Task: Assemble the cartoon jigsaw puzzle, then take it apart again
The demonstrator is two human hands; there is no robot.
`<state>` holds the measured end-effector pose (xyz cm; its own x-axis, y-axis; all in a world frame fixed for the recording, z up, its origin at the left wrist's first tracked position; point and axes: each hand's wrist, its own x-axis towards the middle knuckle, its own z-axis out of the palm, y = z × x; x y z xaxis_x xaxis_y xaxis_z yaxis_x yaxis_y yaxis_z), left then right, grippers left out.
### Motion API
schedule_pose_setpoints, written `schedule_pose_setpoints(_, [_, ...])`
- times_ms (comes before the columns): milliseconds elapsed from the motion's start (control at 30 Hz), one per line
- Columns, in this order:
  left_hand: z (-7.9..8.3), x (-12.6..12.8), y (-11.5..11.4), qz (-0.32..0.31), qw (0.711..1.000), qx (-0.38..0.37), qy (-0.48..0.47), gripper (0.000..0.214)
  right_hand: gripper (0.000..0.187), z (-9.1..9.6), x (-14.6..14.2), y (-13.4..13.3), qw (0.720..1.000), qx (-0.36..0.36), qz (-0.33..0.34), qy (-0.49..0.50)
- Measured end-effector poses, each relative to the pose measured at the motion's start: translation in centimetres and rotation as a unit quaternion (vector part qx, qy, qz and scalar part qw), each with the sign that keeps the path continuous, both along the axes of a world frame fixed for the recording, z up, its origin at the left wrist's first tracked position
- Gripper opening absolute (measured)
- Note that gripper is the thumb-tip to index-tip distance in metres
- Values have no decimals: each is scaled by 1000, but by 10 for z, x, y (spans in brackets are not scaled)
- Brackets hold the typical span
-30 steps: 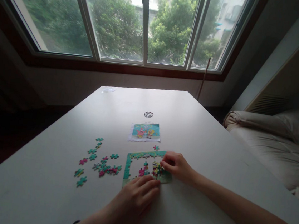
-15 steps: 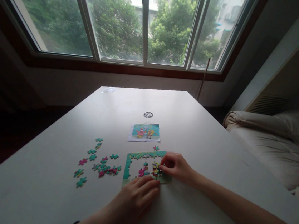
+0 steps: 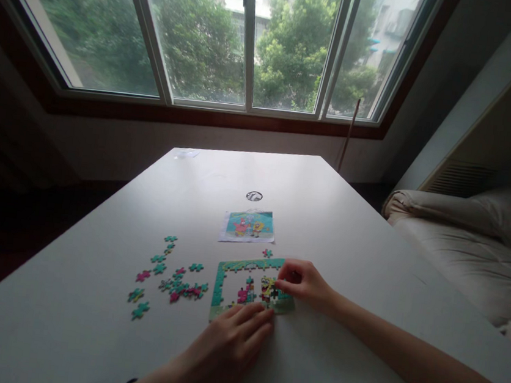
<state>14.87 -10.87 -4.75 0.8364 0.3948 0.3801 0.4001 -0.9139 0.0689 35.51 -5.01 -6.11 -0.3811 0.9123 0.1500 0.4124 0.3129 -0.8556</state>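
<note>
A partly assembled jigsaw puzzle (image 3: 218, 289) with a teal and green border lies on the white table. Its middle has gaps around pink and yellow picture sections. My left hand (image 3: 239, 334) rests across its near edge, fingers stretched out and lying flat, hiding part of the border. At the right side of the puzzle, my right hand (image 3: 305, 281) has thumb and forefinger pinched together at a small puzzle piece beside the yellow section; the fingers mostly cover it. Loose puzzle pieces (image 3: 179, 284) are heaped left of the puzzle, and one pink and teal piece (image 3: 267, 253) lies just beyond it.
Beyond the puzzle lies a printed reference picture (image 3: 250, 225), with a round black-and-white mark (image 3: 254, 196) farther back. More pieces (image 3: 140, 310) trail along the left. A clear plastic scrap (image 3: 186, 153) is at the far left corner. A sofa (image 3: 463, 233) stands at right.
My right hand's fingertips have shifted very slightly to the right, away from the yellow section. My left hand stays on the near edge, and the pieces lie as before.
</note>
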Motion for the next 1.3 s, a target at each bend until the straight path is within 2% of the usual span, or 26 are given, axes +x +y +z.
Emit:
schedule_pose_setpoints(167, [-1,-2,-5,-46,995,88,16,27,24,3,1,-2,1000,4,-23,10])
schedule_pose_setpoints(367, [-1,-2,-8,-54,992,113,8,31,17,17,-8,-5,999,38,3,34])
schedule_pose_setpoints(500, [-4,-3,-8,-57,990,132,3,30,9,22,-23,-6,999,41,23,14])
schedule_pose_setpoints(667, [-6,-1,-8,-39,992,120,-23,29,11,18,-34,-1,998,62,10,-17])
schedule_pose_setpoints(933, [-9,0,-9,-29,994,102,-26,27,12,12,-31,2,998,63,29,-1])
schedule_pose_setpoints(1300, [-7,1,-9,-22,993,104,-44,32,10,11,-32,0,993,105,29,-49])
